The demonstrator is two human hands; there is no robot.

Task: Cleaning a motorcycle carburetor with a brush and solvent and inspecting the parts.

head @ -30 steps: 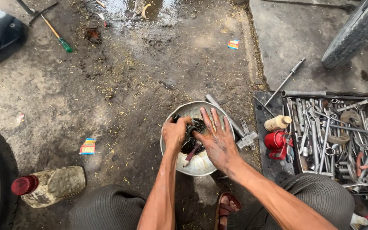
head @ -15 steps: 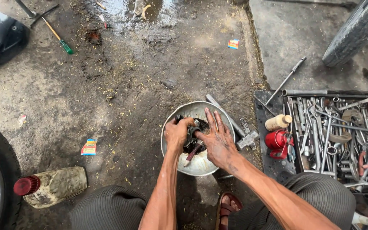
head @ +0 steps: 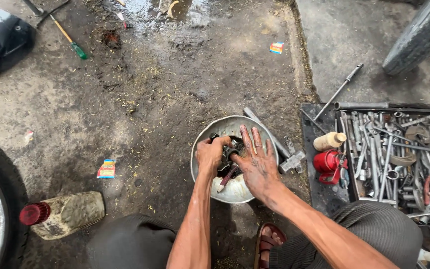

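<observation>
Since the earlier frame little shifts: I keep my left hand clamped on the dark greasy metal part over the steel bowl, my right hand spread flat against it, and I judge firm, low rubbing best.

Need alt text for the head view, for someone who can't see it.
Both hands work a dark, greasy metal part over a round metal bowl on a dirty concrete floor: left hand gripping it, right hand laid flat on top. A tray of wrenches lies to the right.
</observation>
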